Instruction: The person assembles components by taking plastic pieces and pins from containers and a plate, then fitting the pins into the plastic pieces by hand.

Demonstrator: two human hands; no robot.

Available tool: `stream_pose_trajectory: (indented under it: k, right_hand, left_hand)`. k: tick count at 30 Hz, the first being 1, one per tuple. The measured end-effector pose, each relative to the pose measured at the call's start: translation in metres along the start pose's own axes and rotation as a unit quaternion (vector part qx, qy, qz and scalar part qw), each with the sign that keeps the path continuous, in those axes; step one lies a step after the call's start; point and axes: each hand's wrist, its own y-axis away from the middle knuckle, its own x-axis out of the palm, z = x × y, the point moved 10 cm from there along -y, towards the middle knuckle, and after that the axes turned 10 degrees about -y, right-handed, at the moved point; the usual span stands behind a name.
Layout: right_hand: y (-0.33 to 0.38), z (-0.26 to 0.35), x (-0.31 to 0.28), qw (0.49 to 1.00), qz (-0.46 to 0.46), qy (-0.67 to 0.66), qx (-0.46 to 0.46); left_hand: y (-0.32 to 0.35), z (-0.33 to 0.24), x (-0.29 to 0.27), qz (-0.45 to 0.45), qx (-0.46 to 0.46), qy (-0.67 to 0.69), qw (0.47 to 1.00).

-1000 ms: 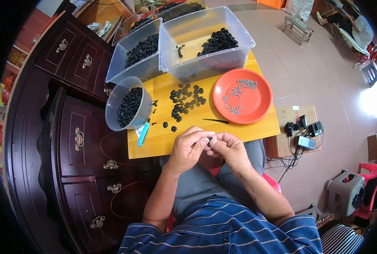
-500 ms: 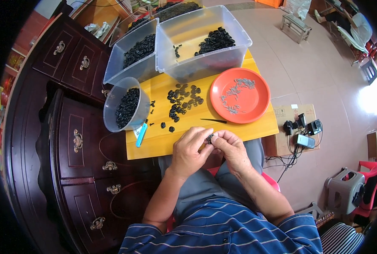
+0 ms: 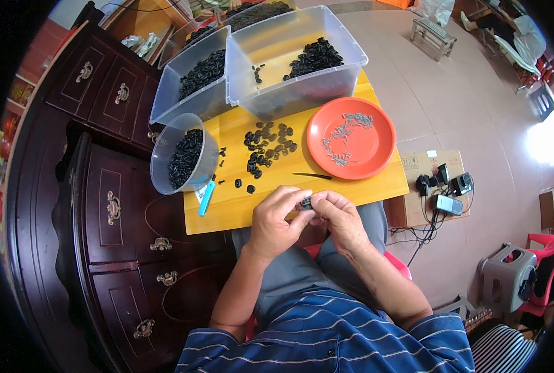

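Observation:
Both my hands meet over my lap at the table's front edge. Between the thumb and fingers of my left hand [image 3: 275, 219] is a small black plastic part [image 3: 306, 203]. The fingertips of my right hand [image 3: 340, 219] pinch the same part from the other side. Just beyond lie a thin dark blade-like tool [image 3: 312, 176] and a loose heap of small black oval parts [image 3: 268, 147]. An orange-red plate [image 3: 376, 158] holds many small silvery pins [image 3: 340, 132].
Clear plastic bins [image 3: 292, 93] with black parts stand at the table's back. A round tub [image 3: 154, 163] of black parts is at left, near a light-blue-handled tool [image 3: 206, 198]. A dark wooden cabinet [image 3: 127, 236] borders the left. Chargers [image 3: 449, 206] sit on a carton [image 3: 414, 214].
My fingers have shifted slightly on the black part, which now shows more between them. The whole view has moved a little; the things on the table stay in place.

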Motion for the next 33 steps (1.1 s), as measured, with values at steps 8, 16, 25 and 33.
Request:
stream_pose_trajectory:
  k: [8,16,25,33]
  right_hand:
    - [0.002,0.003,0.000,1.000,-0.006,0.018,-0.021]
    - [0.003,0.005,-0.001,0.999,-0.023,-0.020,-0.043]
    - [0.001,0.003,-0.001,0.998,-0.018,-0.048,-0.026]
    - [0.001,0.005,-0.002,0.999,-0.015,-0.026,-0.029]
  left_hand:
    - [-0.002,-0.001,0.000,-0.016,-0.011,0.013,1.000]
    - [-0.002,-0.009,0.001,-0.042,0.001,-0.008,0.999]
    - [-0.007,-0.015,-0.001,-0.028,-0.002,-0.016,0.999]
    - [-0.007,-0.013,0.001,-0.024,-0.010,-0.023,0.999]
